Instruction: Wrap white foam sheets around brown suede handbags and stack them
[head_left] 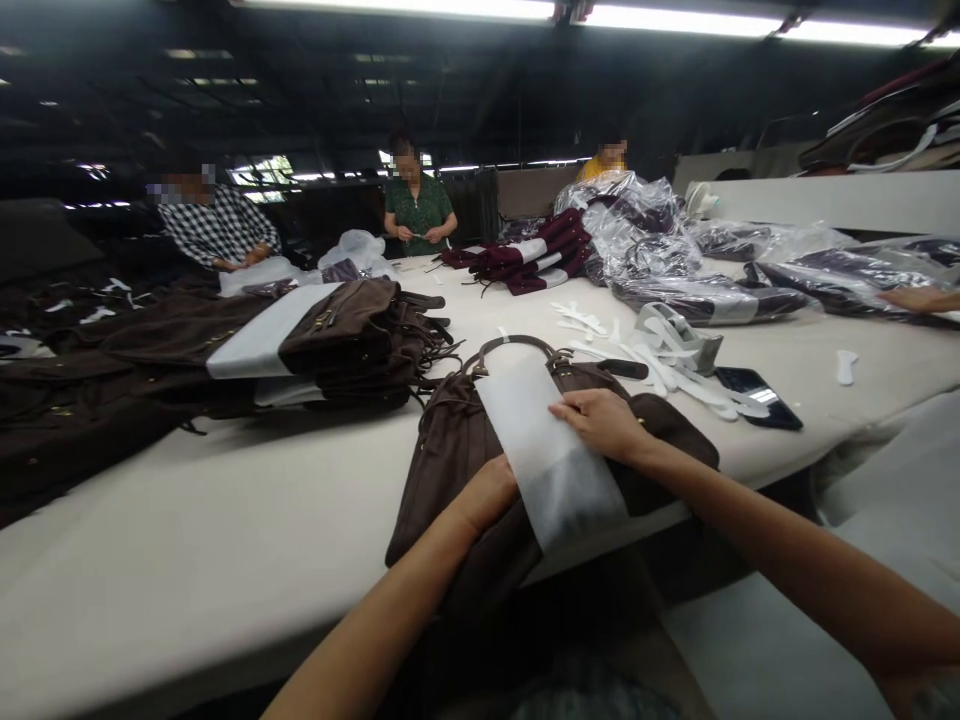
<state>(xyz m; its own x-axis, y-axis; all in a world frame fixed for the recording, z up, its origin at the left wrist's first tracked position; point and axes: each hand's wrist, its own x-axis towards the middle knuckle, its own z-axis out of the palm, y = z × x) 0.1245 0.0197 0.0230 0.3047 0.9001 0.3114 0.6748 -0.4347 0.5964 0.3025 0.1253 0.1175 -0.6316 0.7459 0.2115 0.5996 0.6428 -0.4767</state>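
Observation:
A dark brown handbag lies in front of me at the table's edge, its round handle pointing away. Across its middle runs a strip of white wrapping sheet, greyer and more see-through toward the near end. My right hand pinches the right edge of this sheet between thumb and fingers. From the left, my left hand reaches to the sheet's other edge, over the bag; its fingers are hidden beneath the sheet, so their grip does not show.
Stacked brown bags with white bands lie left. White strips, a tape dispenser and a phone lie right. Farther off are maroon bags and plastic-wrapped bags. Several people work around the table; a co-worker's hand shows far right.

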